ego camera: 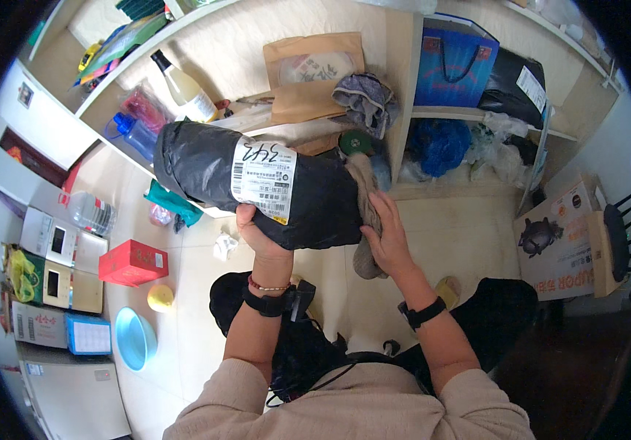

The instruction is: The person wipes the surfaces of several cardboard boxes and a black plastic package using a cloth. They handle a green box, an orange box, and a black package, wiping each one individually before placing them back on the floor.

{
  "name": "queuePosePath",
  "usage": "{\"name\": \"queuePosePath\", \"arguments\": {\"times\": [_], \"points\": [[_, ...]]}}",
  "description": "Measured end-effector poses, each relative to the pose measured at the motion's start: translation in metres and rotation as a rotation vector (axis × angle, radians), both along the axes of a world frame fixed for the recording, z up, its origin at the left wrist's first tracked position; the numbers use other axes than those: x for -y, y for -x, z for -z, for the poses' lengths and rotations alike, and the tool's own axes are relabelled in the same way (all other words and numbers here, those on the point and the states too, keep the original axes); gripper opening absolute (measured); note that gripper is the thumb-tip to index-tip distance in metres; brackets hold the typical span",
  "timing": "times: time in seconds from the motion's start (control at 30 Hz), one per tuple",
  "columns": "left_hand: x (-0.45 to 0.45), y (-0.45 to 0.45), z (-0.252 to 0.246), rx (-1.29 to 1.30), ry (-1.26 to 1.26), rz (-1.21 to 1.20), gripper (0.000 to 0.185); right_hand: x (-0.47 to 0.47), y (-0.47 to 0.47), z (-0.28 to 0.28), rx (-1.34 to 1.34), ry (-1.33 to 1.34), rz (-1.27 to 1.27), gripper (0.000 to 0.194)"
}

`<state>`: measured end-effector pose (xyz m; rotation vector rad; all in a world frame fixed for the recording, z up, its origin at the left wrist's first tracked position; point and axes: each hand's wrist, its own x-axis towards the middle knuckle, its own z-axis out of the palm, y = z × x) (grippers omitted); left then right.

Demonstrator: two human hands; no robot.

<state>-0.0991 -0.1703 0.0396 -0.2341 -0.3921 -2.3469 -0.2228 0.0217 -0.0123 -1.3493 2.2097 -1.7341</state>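
Observation:
A bulky parcel in black plastic wrap [322, 190] is held up in front of me, lying sideways. On its upper face sits a white shipping label [263, 179] with print and handwriting. My left hand [265, 235] grips the parcel from below, its thumb near the label's lower edge. At the parcel's right end, my right hand [386, 236] holds a grey-brown cloth [369, 212], possibly a rag or sock, pressed against the plastic. One end of that cloth hangs down below the fingers.
Behind the parcel, shelves hold a glass bottle [184, 88], a brown paper pouch [315, 77], a grey cloth [367, 102] and a blue gift bag [454, 63]. On the floor are a red box [133, 263] and a blue basin [136, 339]. A cardboard carton [557, 247] stands right.

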Motion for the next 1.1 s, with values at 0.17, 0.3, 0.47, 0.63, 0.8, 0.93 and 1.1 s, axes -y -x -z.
{"name": "queuePosePath", "arguments": {"times": [0.17, 0.3, 0.47, 0.63, 0.8, 0.93, 1.1], "points": [[-0.005, 0.008, 0.005, 0.143, 0.079, 0.0, 0.059, -0.018, 0.024, 0.054, 0.234, -0.053, 0.114, 0.051], [-0.021, 0.012, -0.005, 0.346, 0.08, -0.021, 0.055, -0.022, 0.019, -0.025, 0.159, 0.189, 0.038, 0.057], [-0.036, 0.022, -0.001, 0.475, 0.325, -0.036, 0.045, 0.023, -0.01, -0.104, -0.406, 0.177, -0.134, 0.066], [-0.047, 0.029, -0.018, 0.806, 0.802, -0.129, 0.05, 0.058, -0.005, -0.128, -0.637, -0.015, -0.073, 0.063], [-0.049, 0.019, 0.007, 0.815, 1.124, -0.141, 0.049, 0.072, 0.021, -0.144, -0.124, 0.203, 0.006, 0.049], [-0.053, 0.012, -0.002, 0.854, 1.065, 0.152, 0.06, 0.059, 0.045, -0.145, -0.02, 0.264, 0.058, 0.041], [-0.047, 0.012, -0.037, 0.646, 0.745, 0.033, 0.099, 0.043, 0.05, -0.138, 0.044, 0.346, 0.191, 0.037]]}}
